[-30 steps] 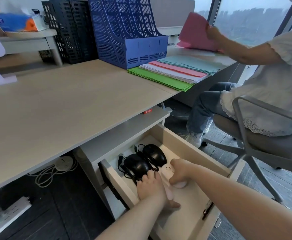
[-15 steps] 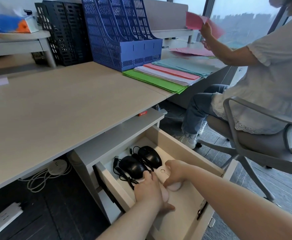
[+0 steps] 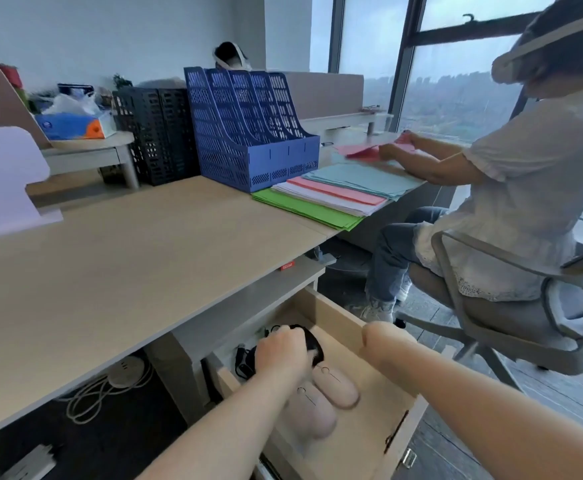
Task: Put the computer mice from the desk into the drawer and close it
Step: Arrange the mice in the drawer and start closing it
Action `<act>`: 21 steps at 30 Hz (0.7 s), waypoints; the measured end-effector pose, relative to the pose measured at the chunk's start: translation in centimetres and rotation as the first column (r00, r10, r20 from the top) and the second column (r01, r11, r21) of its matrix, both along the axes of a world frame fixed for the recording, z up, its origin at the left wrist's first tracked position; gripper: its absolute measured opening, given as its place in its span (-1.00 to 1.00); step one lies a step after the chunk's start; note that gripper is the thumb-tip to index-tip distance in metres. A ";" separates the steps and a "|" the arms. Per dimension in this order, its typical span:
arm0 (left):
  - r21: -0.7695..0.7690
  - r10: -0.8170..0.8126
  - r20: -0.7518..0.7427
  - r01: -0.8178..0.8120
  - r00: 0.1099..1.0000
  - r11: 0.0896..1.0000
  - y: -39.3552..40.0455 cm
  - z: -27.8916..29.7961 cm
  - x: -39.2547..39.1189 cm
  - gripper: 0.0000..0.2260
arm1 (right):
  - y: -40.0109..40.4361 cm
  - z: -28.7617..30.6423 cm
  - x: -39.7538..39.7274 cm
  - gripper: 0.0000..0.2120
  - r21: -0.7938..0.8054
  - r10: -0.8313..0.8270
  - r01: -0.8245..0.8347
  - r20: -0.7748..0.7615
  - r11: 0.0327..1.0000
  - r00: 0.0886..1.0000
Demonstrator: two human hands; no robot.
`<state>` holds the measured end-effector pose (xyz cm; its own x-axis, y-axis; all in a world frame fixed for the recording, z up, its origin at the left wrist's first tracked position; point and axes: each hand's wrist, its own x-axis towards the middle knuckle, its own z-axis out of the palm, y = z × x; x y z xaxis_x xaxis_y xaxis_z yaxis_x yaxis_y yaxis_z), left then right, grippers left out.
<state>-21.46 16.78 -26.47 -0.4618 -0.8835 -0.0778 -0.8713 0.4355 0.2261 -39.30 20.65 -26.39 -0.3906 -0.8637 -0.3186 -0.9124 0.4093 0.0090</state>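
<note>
The drawer (image 3: pixel 337 316) under the desk (image 3: pixel 144 254) stands pulled out. Two pale pink mice lie side by side on its floor, one (image 3: pixel 335 381) to the right and one (image 3: pixel 313 411) nearer me. My left hand (image 3: pixel 283 351) reaches in behind them, fingers curled over a black mouse (image 3: pixel 315 345). A second black mouse (image 3: pixel 245 360) with its cable shows just left of that hand. My right hand (image 3: pixel 382 336) is bent at the drawer's right wall, and its fingers are hidden. No mouse is visible on the desk top.
A blue file rack (image 3: pixel 248 133), a black rack (image 3: pixel 158 133) and a stack of coloured paper (image 3: pixel 335 199) stand at the desk's back right. Another person sits on an office chair (image 3: pixel 511 323) close to the drawer's right. Cables and a power hub (image 3: pixel 124 370) lie under the desk.
Both hands have come off the pink mice, which now lie uncovered. My left hand moved back onto the black mouse; my right hand moved right to the drawer wall. The view tilted up.
</note>
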 end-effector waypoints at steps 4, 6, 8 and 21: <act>-0.067 0.005 0.009 -0.004 1.000 0.998 0.7 2.3 0.0 -0.67 | 1.0 2.0 -0.5 -0.67 0.009 -0.038 0.038 0.021 0.999 0.999; -0.086 -0.008 0.030 0.010 1.000 0.996 1.4 3.0 0.0 -0.68 | 2.0 2.3 -0.7 -0.61 0.035 -0.090 0.089 0.021 0.995 0.996; -0.107 -0.023 0.046 0.028 0.999 0.994 1.9 3.5 0.0 -0.68 | 3.6 1.9 -1.1 -0.55 0.074 -0.145 0.150 -0.060 0.986 0.988; -0.292 -0.078 -0.079 0.052 0.994 0.955 0.0 5.7 3.1 -0.75 | 4.2 2.4 -0.4 -0.79 0.126 -0.514 0.501 0.303 0.856 0.802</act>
<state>-18.39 16.73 -20.78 -0.5122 -0.8301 0.2203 -0.8212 0.5485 0.1575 -39.70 24.80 -23.95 -0.6428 -0.5546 -0.5284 -0.5296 0.8202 -0.2166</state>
